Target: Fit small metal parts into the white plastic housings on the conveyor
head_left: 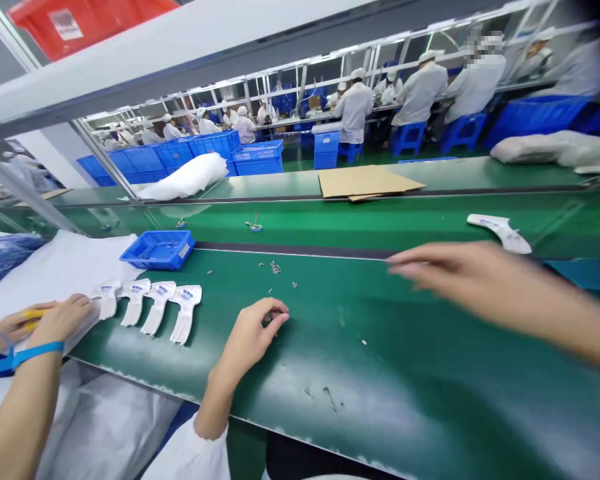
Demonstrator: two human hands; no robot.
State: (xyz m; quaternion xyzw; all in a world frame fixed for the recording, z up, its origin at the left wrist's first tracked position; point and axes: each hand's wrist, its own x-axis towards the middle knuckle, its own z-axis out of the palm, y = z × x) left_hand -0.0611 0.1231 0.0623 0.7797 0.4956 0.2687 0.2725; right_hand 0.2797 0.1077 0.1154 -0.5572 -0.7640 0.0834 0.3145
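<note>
My left hand (254, 331) rests over the green work surface, its fingers curled and thumb near the index finger. Anything held there is too small or hidden to name. Just beyond it lies a loose pile of small metal screws (275, 268). My right hand (447, 261) reaches in from the right, slightly blurred, fingers stretched out to the left and holding nothing I can see. Behind its wrist a white curved plastic handle shell (501, 231) lies on the bright green conveyor belt (320, 223). Left of my left hand, several similar white shells (185, 314) lie in a row.
A co-worker's hands (63, 320) hold something yellow at the left edge. Behind the shells stands a blue tray (159, 250). Small parts (254, 225) sit on the belt. Cardboard sheets (367, 181) lie on the far ledge. A shelf beam (180, 50) crosses overhead.
</note>
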